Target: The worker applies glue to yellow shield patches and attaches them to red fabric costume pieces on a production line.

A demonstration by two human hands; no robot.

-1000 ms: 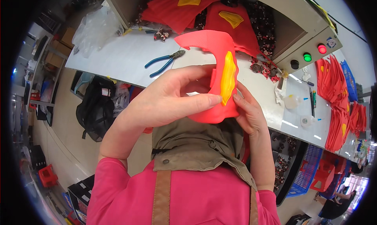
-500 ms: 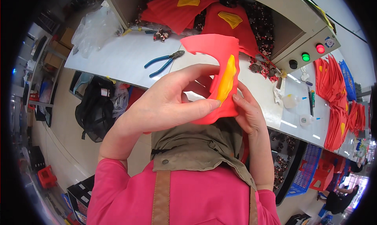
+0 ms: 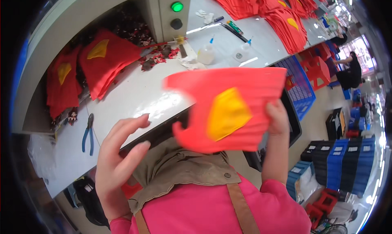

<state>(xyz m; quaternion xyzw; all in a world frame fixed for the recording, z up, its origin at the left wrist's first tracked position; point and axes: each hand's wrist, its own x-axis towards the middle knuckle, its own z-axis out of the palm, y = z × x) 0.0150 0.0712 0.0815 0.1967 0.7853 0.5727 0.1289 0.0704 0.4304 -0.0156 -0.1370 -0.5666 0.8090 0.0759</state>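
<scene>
1. Right hand (image 3: 279,116) is closed around the right edge of a bright red, flexible-looking sheet with a deep curved notch (image 3: 247,91); a yellow, roughly diamond-shaped raised patch (image 3: 228,116) is carried on its face. Exact material cannot be told; sheet is blurred.
2. Left hand (image 3: 117,154) is released: fingers spread, nothing held, set apart from the notched edge.
3. Sheet is held up in front of the body, seen across the near edge of the white, glossy tabletop (image 3: 130,107).
4. Main risk, judged: with one edge only gripped, the unsupported notched side could be allowed to sag, twist or be bent at its thin hooked tips.
5. If the grip were loosened, the sheet could be dropped between tabletop and lap.
6. If swung low toward the far side, the two translucent squeeze bottles with blue tips (image 3: 207,54) (image 3: 241,54) could be knocked over.
7. Dark and pink-red scraps (image 3: 161,58) could be picked up on the face if it were laid there.
8. Blue-handled pliers (image 3: 88,134) could be caught by a careless left-hand sweep.
</scene>
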